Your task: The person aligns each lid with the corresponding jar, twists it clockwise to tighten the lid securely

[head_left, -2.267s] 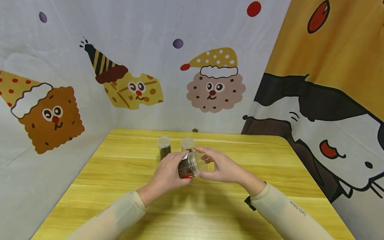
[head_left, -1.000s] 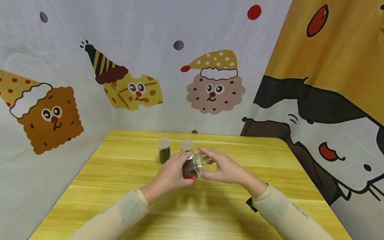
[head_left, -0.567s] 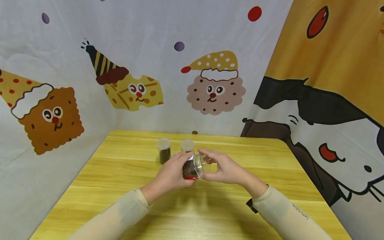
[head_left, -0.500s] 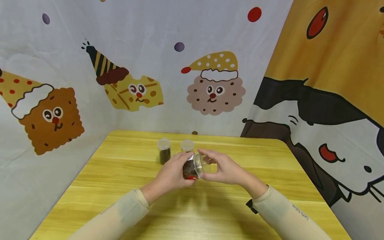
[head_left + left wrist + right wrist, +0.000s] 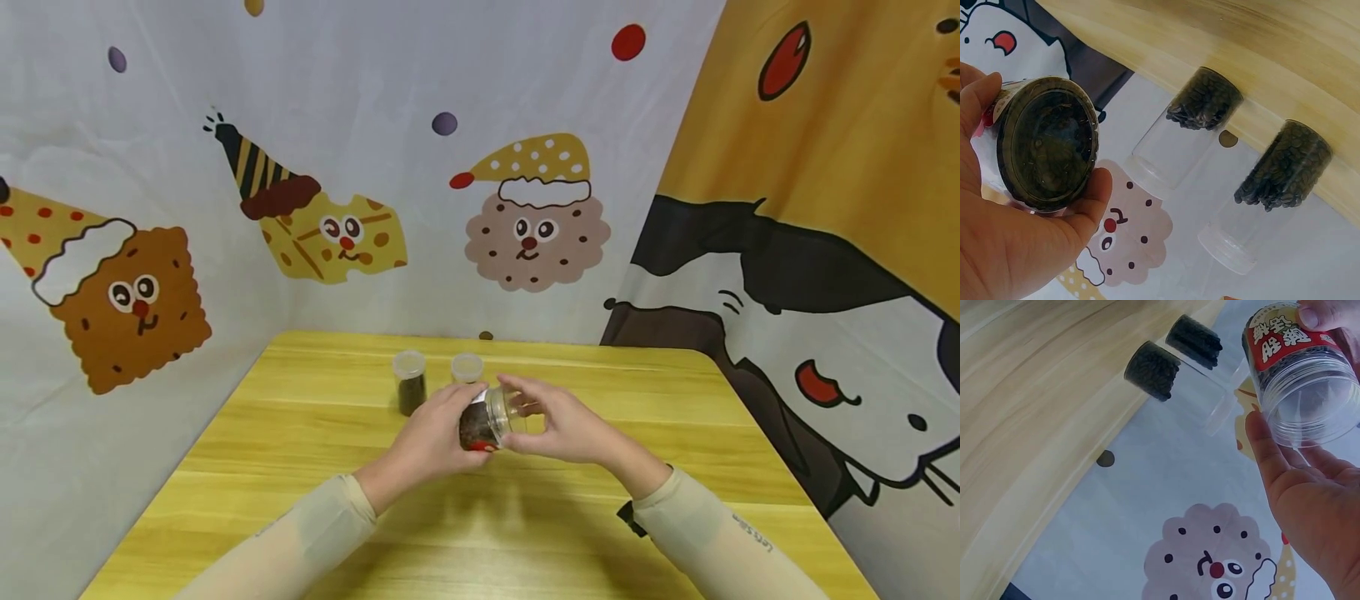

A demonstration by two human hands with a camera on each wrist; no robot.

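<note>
My left hand grips a clear jar of dark contents, held tipped sideways above the table. Its red label with white characters shows in the right wrist view, and its round base faces the left wrist camera. At the jar's other end is a clear, ridged neck and lid. My right hand holds that lid between thumb and curved fingers. Behind the hands, two clear lidded jars with dark seeds stand upright: a left jar and a right jar, partly hidden by my left hand.
All this is on or above a light wooden table. A cloth backdrop printed with cartoon figures hangs behind the table and along its sides.
Since 2.3 s ago, both hands and the jar have shifted slightly right. The jar stays tipped, with both hands on it. The head view has tilted up a little.
</note>
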